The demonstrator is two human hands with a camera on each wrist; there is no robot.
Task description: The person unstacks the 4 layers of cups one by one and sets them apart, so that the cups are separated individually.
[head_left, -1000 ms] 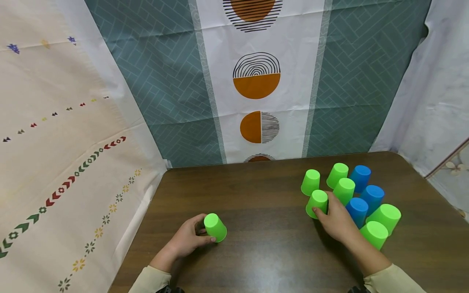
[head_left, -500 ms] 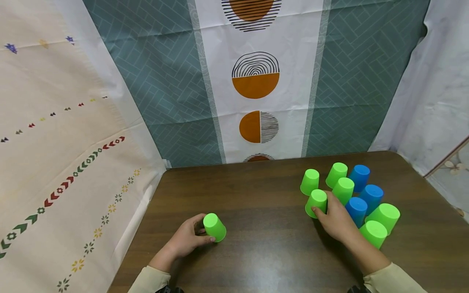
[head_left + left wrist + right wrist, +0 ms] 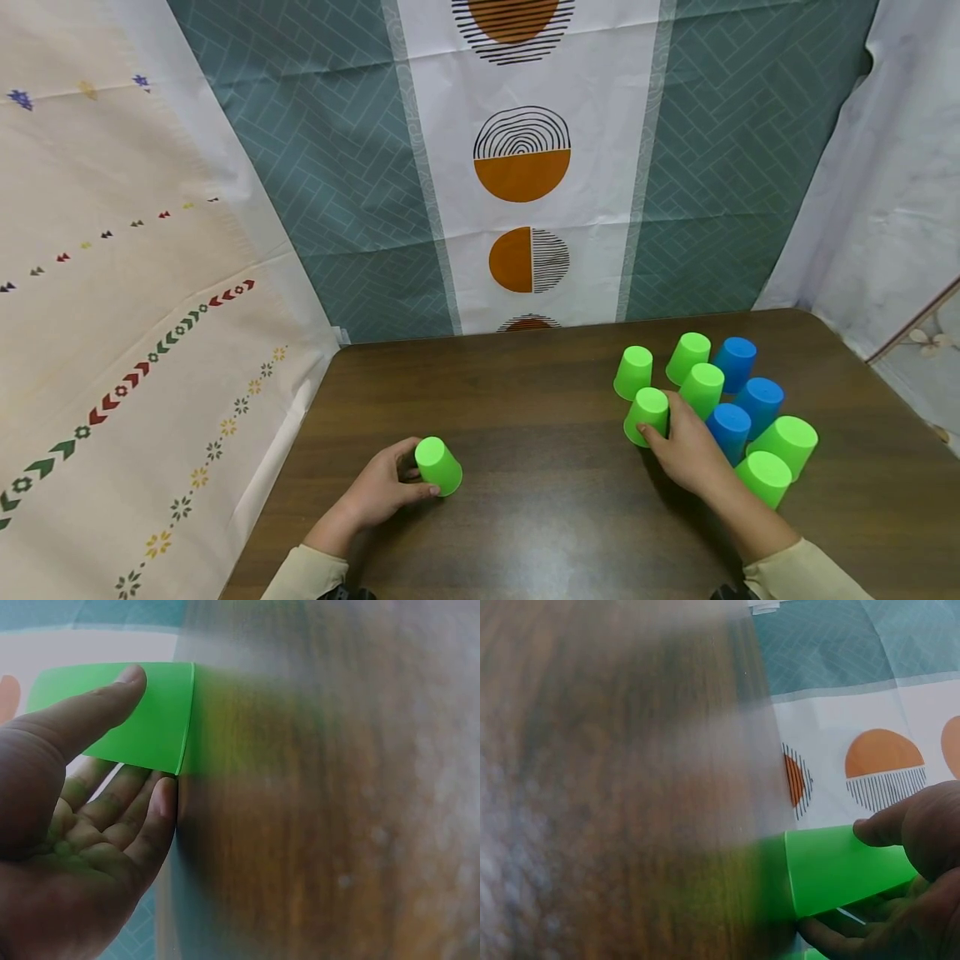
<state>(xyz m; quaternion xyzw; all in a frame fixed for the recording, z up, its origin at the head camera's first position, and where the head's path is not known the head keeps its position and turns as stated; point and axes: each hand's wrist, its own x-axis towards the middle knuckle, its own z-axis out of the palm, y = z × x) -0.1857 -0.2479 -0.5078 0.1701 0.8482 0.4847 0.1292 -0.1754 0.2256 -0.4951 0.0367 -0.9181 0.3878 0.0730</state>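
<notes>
On the left half of the table, my left hand (image 3: 381,490) holds a green cup (image 3: 439,467) that stands upside down, rim on the wood. In the left wrist view the thumb lies along one side of that cup (image 3: 161,712) and the fingers curl behind it. My right hand (image 3: 686,446) grips another upturned green cup (image 3: 647,417) at the near left of a cup group. The right wrist view has its thumb on top of this cup (image 3: 832,870) and fingers on the far side. Its rim also meets the table.
Around my right hand stand more upturned cups: a green cup (image 3: 633,372) behind, a green cup (image 3: 702,390) beside it, blue cups (image 3: 729,432) and green cups (image 3: 765,478) to the right. The brown table (image 3: 525,467) ends at a patterned cloth (image 3: 525,250).
Both hands keep their hold and the cups stay in place. Only the head view has shifted very slightly.
</notes>
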